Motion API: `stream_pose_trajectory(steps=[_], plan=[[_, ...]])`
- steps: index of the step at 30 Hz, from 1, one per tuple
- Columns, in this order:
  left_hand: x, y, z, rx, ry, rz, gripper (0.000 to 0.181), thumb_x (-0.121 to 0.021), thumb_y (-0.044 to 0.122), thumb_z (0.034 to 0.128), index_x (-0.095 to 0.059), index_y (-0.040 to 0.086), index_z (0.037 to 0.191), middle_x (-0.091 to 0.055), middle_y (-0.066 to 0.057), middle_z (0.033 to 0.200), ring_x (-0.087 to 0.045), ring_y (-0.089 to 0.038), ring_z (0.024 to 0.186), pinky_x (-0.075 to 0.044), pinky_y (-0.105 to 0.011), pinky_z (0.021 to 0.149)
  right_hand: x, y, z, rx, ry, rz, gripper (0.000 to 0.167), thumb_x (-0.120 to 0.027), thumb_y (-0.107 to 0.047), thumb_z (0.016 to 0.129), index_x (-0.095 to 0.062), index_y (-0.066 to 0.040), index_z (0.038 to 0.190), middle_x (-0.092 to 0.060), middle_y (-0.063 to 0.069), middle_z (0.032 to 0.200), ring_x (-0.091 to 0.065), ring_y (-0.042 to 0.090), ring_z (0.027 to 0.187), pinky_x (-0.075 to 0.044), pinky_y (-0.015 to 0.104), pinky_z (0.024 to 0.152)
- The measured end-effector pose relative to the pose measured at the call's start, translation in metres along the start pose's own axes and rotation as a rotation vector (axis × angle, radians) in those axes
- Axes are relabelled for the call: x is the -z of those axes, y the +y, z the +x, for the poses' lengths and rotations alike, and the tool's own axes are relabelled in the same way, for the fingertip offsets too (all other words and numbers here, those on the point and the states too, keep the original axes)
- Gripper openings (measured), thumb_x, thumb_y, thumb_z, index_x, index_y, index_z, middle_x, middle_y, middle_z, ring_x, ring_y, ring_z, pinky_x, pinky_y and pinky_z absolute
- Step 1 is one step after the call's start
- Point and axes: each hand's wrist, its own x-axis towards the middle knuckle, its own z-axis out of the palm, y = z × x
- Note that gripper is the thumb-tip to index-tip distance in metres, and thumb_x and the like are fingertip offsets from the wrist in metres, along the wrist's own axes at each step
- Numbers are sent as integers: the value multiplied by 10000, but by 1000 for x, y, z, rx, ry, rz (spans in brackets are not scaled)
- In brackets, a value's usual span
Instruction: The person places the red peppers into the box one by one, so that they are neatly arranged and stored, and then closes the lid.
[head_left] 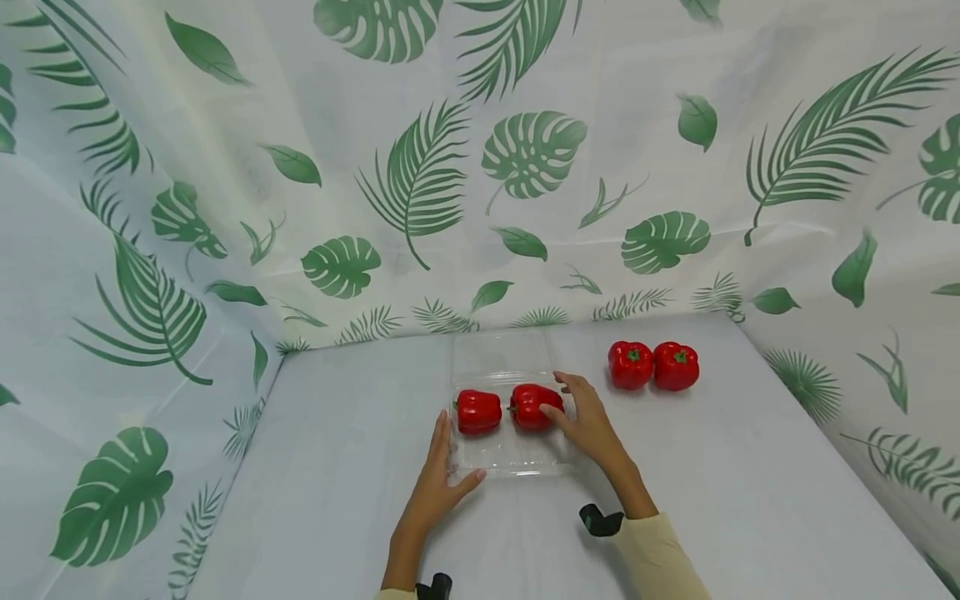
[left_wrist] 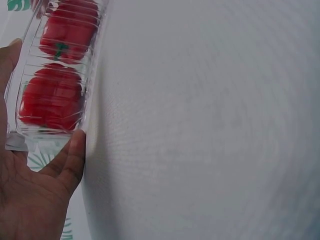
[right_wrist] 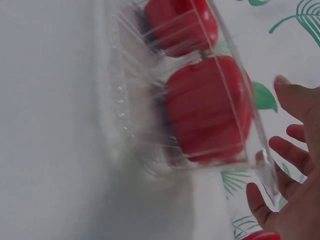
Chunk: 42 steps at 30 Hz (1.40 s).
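A clear plastic clamshell box (head_left: pixel 495 457) lies on the white table with its lid folded back. Inside it are two red bell peppers, a left pepper (head_left: pixel 478 412) and a right pepper (head_left: pixel 531 407), both on their sides with stems toward the left. Along the box's left side, my left hand (head_left: pixel 438 483) rests with straight fingers against the wall, its thumb near the front corner. My right hand (head_left: pixel 592 425) is over the box's right edge, thumb beside the right pepper. In the right wrist view, the fingers (right_wrist: pixel 295 155) are spread, apart from that pepper (right_wrist: pixel 210 110).
Two more red peppers, one (head_left: pixel 630 365) touching the other (head_left: pixel 676 367), stand stem up on the table at the back right. The lid (head_left: pixel 502 352) lies toward the back wall. A leaf-patterned white sheet (head_left: pixel 465 208) hangs around the back and sides.
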Motion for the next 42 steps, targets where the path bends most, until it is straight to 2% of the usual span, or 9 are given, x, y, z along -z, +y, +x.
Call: stream_pose_trajectory(steps=[5,8,12,14,18,21,25,31,42], plan=[[0,1,0,-4,-1,-9,1050,-737,496,807,-49,316,1579,-31,53,1663,-205,-318,1505,-387,-543,1082,19,4,3,57,231,33,402,-685,-143,910,-580,-32,1281,-627,161,1225,-632,322,1063,-578,514,841],[0,1,0,-5,-1,-5,1047,-735,498,807,-54,310,1580,-25,65,1662,-201,-308,1507,-369,-545,1096,32,8,2,71,385,28,287,-671,-87,909,-643,-13,1185,-656,160,1135,-649,301,990,-592,291,815],[0,1,1,-6,0,10,1042,-741,462,814,-58,296,1582,-23,73,1661,-185,-295,1512,-331,-559,1116,46,19,1,32,572,2,255,-686,-36,879,-665,13,1128,-639,176,1122,-615,306,1030,-405,-2,846],[0,1,0,-3,2,14,1043,-744,455,812,-59,296,1582,-23,76,1660,-172,-288,1516,-312,-565,1126,53,24,0,-20,655,-15,268,-679,-24,877,-657,14,1141,-613,183,1158,-575,298,1095,-384,27,878],[-1,1,-1,8,0,12,1042,-740,466,809,-58,309,1580,-18,81,1659,-145,-275,1524,-294,-572,1138,68,36,-2,-186,764,-23,333,-627,-58,908,-602,-17,1238,-497,187,1277,-446,255,1257,-490,321,998],[-1,2,-2,9,1,6,1040,-740,458,811,-57,305,1581,-19,70,1661,-146,-290,1522,-305,-579,1129,79,47,-4,-323,734,-43,443,-587,-96,933,-501,-38,1364,-370,193,1390,-315,261,1365,-453,519,1066],[0,2,-1,12,3,14,1040,-743,442,816,-55,297,1582,-21,67,1661,-156,-294,1519,-330,-568,1115,88,63,-6,-458,566,-82,617,-555,-94,933,-321,-47,1502,-188,221,1521,-203,344,1425,-396,619,1076],[2,0,3,21,8,30,1048,-747,454,811,-46,321,1579,-16,113,1653,-168,-259,1519,-350,-540,1113,92,80,-10,-536,338,-102,745,-533,-87,916,-164,-79,1563,-27,293,1573,-162,498,1429,-332,705,1052],[1,1,1,23,-3,20,1052,-741,478,808,-41,328,1578,-26,81,1659,-175,-275,1516,-372,-532,1099,89,82,-9,-523,365,-32,722,-580,-97,932,-179,-27,1529,-138,276,1558,-198,432,1467,-286,601,1139]])
